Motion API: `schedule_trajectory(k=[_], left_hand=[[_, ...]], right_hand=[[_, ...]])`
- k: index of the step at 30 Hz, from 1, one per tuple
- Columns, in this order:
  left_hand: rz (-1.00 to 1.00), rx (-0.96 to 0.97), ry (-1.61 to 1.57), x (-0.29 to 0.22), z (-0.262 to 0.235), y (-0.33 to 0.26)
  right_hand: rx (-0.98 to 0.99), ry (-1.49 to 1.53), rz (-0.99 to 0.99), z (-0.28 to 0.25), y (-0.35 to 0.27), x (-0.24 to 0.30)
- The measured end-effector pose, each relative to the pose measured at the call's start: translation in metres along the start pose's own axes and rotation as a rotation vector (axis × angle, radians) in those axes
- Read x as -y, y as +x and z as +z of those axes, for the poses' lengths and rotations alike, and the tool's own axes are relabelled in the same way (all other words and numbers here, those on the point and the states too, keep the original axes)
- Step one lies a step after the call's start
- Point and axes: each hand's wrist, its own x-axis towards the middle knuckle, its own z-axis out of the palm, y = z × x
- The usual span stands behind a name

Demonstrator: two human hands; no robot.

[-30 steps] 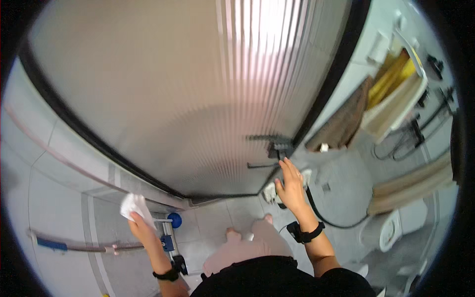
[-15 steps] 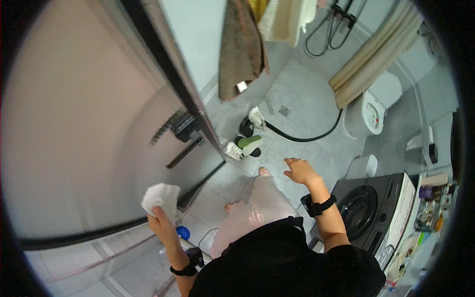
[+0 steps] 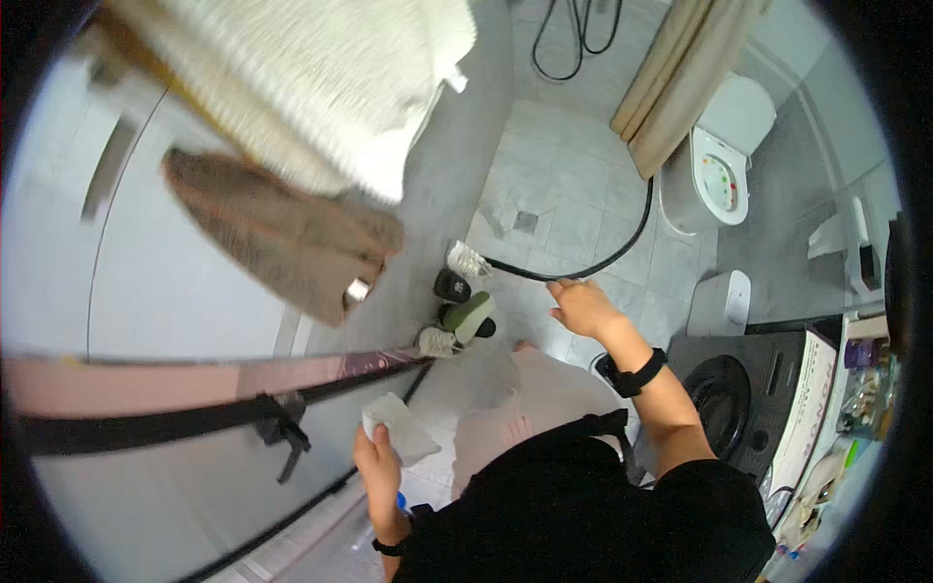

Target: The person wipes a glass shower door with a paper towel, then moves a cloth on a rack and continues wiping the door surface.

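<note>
My left hand (image 3: 379, 464) grips a folded white cloth or tissue (image 3: 403, 432); which of the two I cannot tell. Close by on the left is the black handle (image 3: 284, 432) of a framed, translucent door (image 3: 146, 491), and the hand is apart from it. Out in front of me, my right hand (image 3: 588, 309) hangs over the floor with its fingers stretched and nothing in them. A black band circles each wrist.
Hanging at the left are a brown towel (image 3: 282, 233) and a white towel (image 3: 330, 87). Several shoes (image 3: 465, 301) line the wall beside a black curved strip (image 3: 583, 275) on the tiles. At the right stand a toilet (image 3: 719, 185), a bin (image 3: 719, 303) and a dark washing machine (image 3: 719, 403).
The towels now fill the upper left, and the door appears lower and at another angle. My left hand has come rightward, nearer my body, still holding the white piece. My right hand stays outstretched.
</note>
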Motion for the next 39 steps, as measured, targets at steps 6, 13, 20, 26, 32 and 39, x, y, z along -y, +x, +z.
schedule_trajectory(k=[6,13,20,26,32,39], left_hand=[[0.0,0.151,0.084,-0.044,0.035,0.04],[0.18,0.364,0.24,-0.075,0.062,0.086],[0.234,0.484,0.423,-0.102,0.089,0.129],[0.046,0.575,0.599,-0.095,0.127,0.141],[-0.145,0.7,0.458,-0.105,0.21,0.156],[-0.142,0.978,0.3,-0.081,0.27,0.162]], right_hand=[[0.2,-0.042,0.204,-0.01,-0.009,-0.045],[0.096,0.031,0.302,-0.006,-0.009,-0.068],[0.337,0.102,0.419,0.008,-0.003,-0.087],[0.375,0.253,0.358,0.069,0.065,-0.125],[0.391,0.057,0.217,0.18,0.151,-0.168],[0.522,0.312,0.357,0.294,0.214,-0.221]])
